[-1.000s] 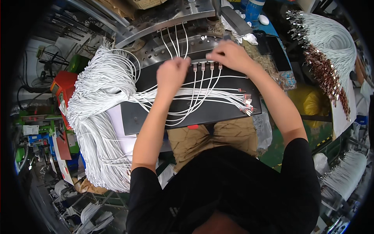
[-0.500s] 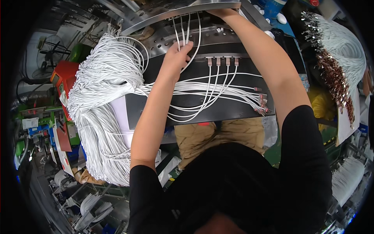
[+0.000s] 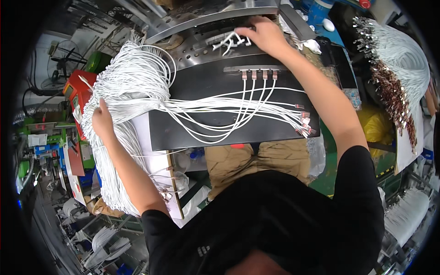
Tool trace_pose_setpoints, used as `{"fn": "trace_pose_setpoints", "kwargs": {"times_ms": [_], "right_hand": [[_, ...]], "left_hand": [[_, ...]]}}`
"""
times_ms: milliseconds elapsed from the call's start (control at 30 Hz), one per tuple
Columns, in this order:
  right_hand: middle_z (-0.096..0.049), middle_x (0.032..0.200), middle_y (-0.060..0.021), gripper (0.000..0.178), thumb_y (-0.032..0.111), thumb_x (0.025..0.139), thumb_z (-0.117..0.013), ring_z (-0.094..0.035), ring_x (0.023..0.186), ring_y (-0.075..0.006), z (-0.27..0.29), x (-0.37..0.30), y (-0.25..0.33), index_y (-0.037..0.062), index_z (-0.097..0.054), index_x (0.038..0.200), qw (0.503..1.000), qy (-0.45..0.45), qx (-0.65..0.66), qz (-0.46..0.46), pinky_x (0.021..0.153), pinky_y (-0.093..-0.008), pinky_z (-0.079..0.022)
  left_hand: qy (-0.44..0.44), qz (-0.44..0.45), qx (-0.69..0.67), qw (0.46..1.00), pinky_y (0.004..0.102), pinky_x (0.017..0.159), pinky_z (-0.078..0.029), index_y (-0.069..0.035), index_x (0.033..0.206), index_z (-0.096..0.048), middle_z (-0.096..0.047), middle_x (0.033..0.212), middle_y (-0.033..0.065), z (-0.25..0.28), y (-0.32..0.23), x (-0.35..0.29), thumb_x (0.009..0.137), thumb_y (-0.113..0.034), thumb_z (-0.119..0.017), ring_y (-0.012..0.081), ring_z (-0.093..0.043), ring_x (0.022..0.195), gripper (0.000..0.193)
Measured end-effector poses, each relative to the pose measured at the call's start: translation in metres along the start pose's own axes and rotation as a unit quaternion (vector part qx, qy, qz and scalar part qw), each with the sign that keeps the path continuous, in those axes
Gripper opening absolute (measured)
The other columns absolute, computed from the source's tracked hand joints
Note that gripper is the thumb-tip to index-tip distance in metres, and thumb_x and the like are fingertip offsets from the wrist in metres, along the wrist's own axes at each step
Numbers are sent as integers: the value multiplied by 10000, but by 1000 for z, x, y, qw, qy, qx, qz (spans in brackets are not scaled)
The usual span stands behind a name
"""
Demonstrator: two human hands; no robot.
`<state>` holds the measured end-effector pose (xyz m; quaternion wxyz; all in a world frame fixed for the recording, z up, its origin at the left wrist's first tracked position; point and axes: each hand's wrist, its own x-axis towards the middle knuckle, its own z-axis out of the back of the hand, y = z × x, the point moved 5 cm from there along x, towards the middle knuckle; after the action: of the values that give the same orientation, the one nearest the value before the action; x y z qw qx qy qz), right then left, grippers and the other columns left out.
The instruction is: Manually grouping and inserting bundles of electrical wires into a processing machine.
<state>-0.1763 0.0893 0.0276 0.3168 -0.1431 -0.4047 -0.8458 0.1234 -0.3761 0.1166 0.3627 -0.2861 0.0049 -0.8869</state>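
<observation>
My left hand (image 3: pixel 103 123) is at the left, closed with its thumb raised, over a large bundle of white cables (image 3: pixel 128 82). It grips some white cables; pale ends stick out past it to the upper left. At the far side my right hand (image 3: pixel 266 35) reaches over the metal surface, thumb beside a branched white plastic piece (image 3: pixel 231 42). Its other fingers are smeared by motion, so the grip is unclear. Before me on the black board (image 3: pixel 192 133), a slotted metal strip (image 3: pixel 233 69) holds several cable ends with coppery connectors (image 3: pixel 264 74). More loose connectors (image 3: pixel 305 123) lie at its right.
A curved metal edge (image 3: pixel 211 18) spans the far side above a perforated steel plate (image 3: pixel 188 56). At the left stands a red machine (image 3: pixel 79 87). Another cable bundle with coppery ends (image 3: pixel 389 87) hangs at the right, near a yellow bag (image 3: pixel 376 123).
My left hand has moved from the cables under the metal edge to the far left bundle. My right hand has come out from behind the edge. The white branched piece now shows.
</observation>
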Motion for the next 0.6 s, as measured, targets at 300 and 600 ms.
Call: {"fn": "trace_pose_setpoints", "kwargs": {"times_ms": [300, 600], "right_hand": [[-645, 993, -123, 243, 252, 927, -674, -580, 1018, -350, 84, -97, -9, 92, -707, 1106, 976, 150, -150, 45, 918, -411, -462], [-620, 1023, -143, 270, 244, 959, -632, -579, 1019, -349, 51, -74, 0, 12, -685, 1086, 997, 45, -30, 60, 916, -394, -463]], "left_hand": [[112, -501, -347, 785, 398, 826, -530, -86, 939, -654, -648, 967, 83, -9, -282, -260, 821, -123, -738, 281, -634, 957, 150], [182, -421, -283, 842, 405, 740, -515, -48, 884, -644, -620, 843, 102, -32, -318, -254, 875, -153, -715, 306, -610, 818, 127]]}}
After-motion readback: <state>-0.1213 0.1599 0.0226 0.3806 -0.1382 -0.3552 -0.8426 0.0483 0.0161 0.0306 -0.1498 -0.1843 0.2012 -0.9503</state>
